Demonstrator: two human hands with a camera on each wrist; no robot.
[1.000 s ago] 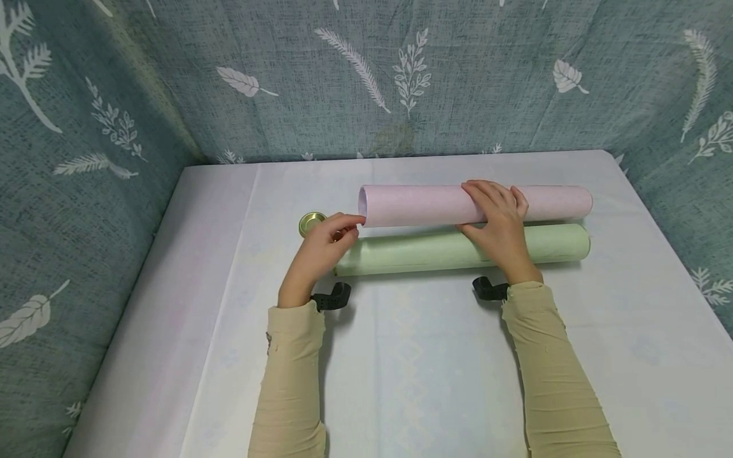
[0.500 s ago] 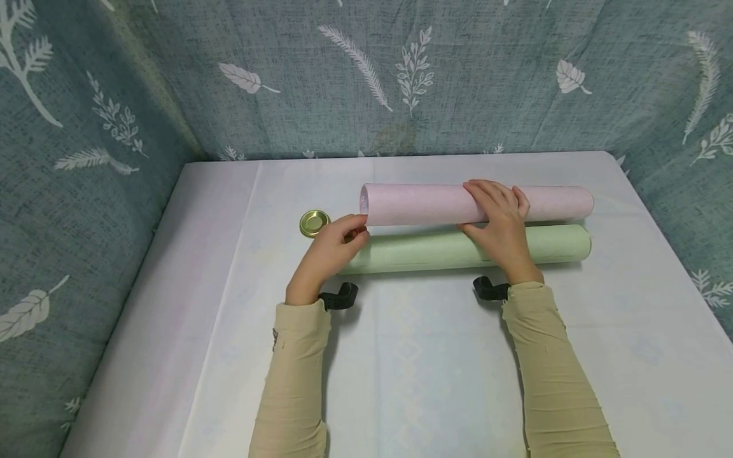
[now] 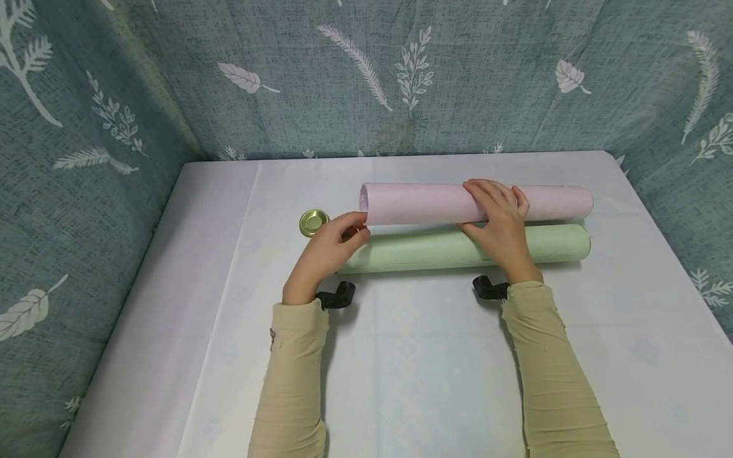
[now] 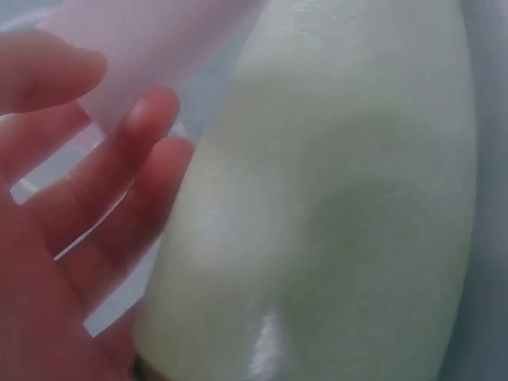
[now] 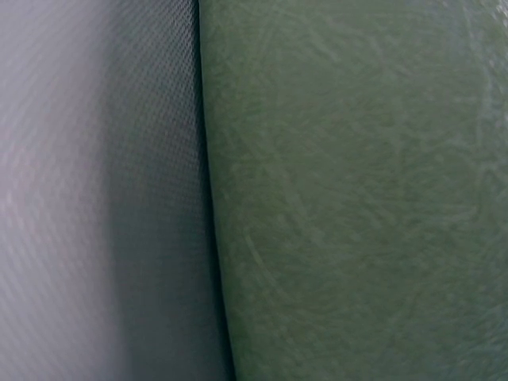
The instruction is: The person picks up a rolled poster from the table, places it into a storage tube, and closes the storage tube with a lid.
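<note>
A hollow pale pink tube, like a rolled sheet, lies crosswise beyond a pale green roll. My right hand grips the pink tube near its middle, fingers over the top and thumb on the near side. The left hand has its fingertips at the pink tube's left rim, thumb apart from the index finger. In the left wrist view, that hand's loosely bent fingers lie beside the green roll and overlap the pink tube. Only the green roll and cloth fill the right wrist view.
A round gold lid lies just beyond the left hand. Pale cloth covers the table, and a patterned blue-green curtain rises along its back and sides. Black wrist devices sit under both wrists.
My left hand has shifted slightly right, closer over the pink tube's left rim, uncovering more of the gold lid. The right hand and both rolls stay nearly where they were.
</note>
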